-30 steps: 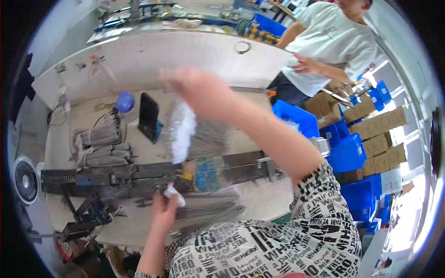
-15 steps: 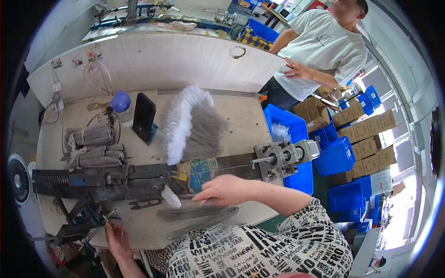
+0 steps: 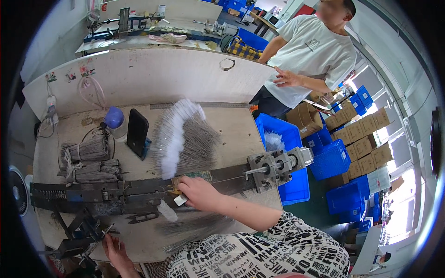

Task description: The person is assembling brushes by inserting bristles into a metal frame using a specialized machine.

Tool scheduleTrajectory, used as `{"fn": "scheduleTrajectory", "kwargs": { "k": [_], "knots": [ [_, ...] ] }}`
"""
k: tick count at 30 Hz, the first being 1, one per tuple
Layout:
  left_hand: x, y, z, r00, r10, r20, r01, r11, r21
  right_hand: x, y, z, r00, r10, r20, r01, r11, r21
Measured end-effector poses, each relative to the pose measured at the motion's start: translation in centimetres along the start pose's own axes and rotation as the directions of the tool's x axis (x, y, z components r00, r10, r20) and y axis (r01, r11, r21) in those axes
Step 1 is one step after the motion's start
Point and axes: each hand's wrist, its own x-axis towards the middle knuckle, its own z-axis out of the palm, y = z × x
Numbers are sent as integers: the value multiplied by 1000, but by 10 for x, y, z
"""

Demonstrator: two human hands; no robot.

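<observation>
At the far left of the bench (image 3: pixel 55 153), bundles of wire (image 3: pixel 88 160) are lying tied together, just behind the long dark machine rail (image 3: pixel 92 194) that is running across the front. Down at the lower left, the left hand (image 3: pixel 116 250) is reaching low under the rail, fingers curling around thin metal parts of the frame (image 3: pixel 79 236); how tightly its grip is closing I cannot tell, since the fingertips are hidden among the rods. Behind the rail, a bottle with a blue cap (image 3: pixel 114 123) is standing beside a black phone (image 3: pixel 137 133) that is leaning upright. Next to these, a fan of wire brushes (image 3: pixel 185 139) with white fluffy tips is lying spread on the bench. In the middle, the right hand (image 3: pixel 199 193) is coming in from the lower right with the forearm angled across the bench edge, palm down over the rail. Its grip is curling nearly closed, fingers pinching a small white piece (image 3: pixel 180 200) against the rail. Further right, a grey metal head (image 3: pixel 273 167) is sitting at the rail's end, over blue crates (image 3: pixel 287 139). At the far right, another person in a white shirt (image 3: pixel 315 55) is standing.
</observation>
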Motion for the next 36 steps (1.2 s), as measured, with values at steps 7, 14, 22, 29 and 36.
{"fn": "scheduleTrajectory", "kwargs": {
  "k": [7, 14, 22, 29, 36],
  "knots": [
    [2, 5, -11, 996, -58, 62, 55, 997, 55, -3, -5, 7, 989, 111, 101, -112, 994, 1],
    [7, 14, -17, 993, -45, 106, 48, 999, -20, 7, -12, -4, 990, 133, 56, -138, 986, 91],
    [-70, 25, 50, 822, -76, 564, 42, 996, 73, -59, 3, -85, 936, 154, 317, -344, 599, 724],
    [-131, 14, 242, 127, -163, 978, -662, 721, 206, -39, 20, -144, 918, 396, -16, -213, 526, 824],
    [-137, -6, 234, 546, -277, 791, 134, 961, 244, -24, 34, -123, 984, 176, 41, -130, 536, 834]
  ]
}}
